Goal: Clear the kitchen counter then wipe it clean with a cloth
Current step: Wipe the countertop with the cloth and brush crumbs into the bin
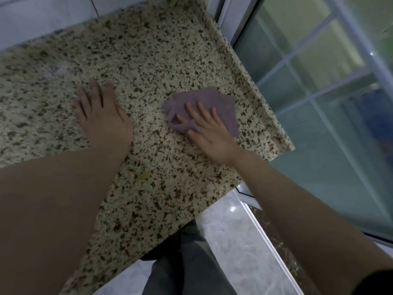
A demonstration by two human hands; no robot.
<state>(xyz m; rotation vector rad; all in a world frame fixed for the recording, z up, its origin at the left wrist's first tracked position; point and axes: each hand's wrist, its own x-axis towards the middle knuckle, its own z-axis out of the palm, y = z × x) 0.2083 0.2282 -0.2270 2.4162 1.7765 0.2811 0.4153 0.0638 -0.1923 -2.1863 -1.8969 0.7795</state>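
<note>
Okay, head view: right hand presses flat on the purple cloth, fingers straight and spread, near the speckled counter right edge. Left hand rests palm-down on bare counter, fingers extended, well apart from cloth. Glass door beside counter.

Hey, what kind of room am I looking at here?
Most likely a home kitchen. A speckled granite counter meets a tiled wall, with a glass sliding door beside it. The right hand presses a purple cloth flat on the counter.
</note>
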